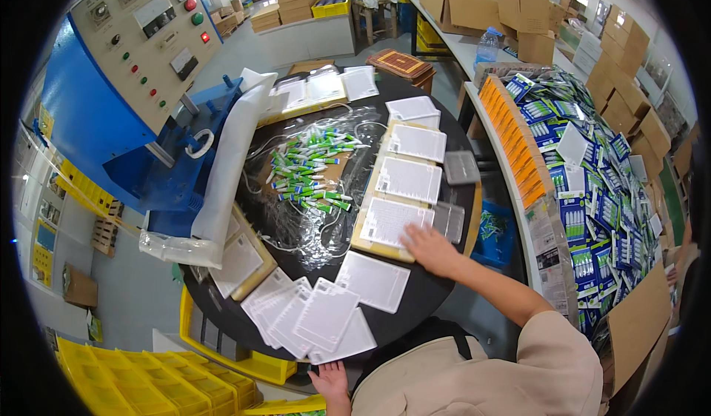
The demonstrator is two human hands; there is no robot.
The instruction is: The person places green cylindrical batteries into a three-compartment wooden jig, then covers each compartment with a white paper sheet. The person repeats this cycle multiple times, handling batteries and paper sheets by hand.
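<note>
Round black table point(424, 292): one, under the right hand point(432, 250) and extending ahead of it and to its left.

Blue machine with pale control panel point(81, 112): one, far to the left of the right hand and ahead of it; a red light glows on the panel.

Heap of blue, green and white packs point(592, 216): one, to the right of the right hand, well apart from it.

Yellow trays point(148, 379): several, to the left of the left hand point(330, 379).

Yellow board point(378, 249): one, directly ahead of the right hand, bearing a row of white cards that runs away from the fingers.

Nearest white card point(392, 222): one, on the board; the right fingertips lie at its near right corner. Whether they press on the card or the board beside it cannot be told.

Loose white cards point(326, 312): several, overlapping in a fan, left of the right hand and just beyond the left.

Hands: two. Right, palm down, fingers extended, no grip visible. Left, palm up and unclenched at the near table edge, nothing seen in it.

Clear plastic trays point(449, 220): two, the nearer just beyond the right hand, the other farther ahead.

Small green, white and blue tubes point(311, 160): many, piled ahead and left of the right hand.
</note>
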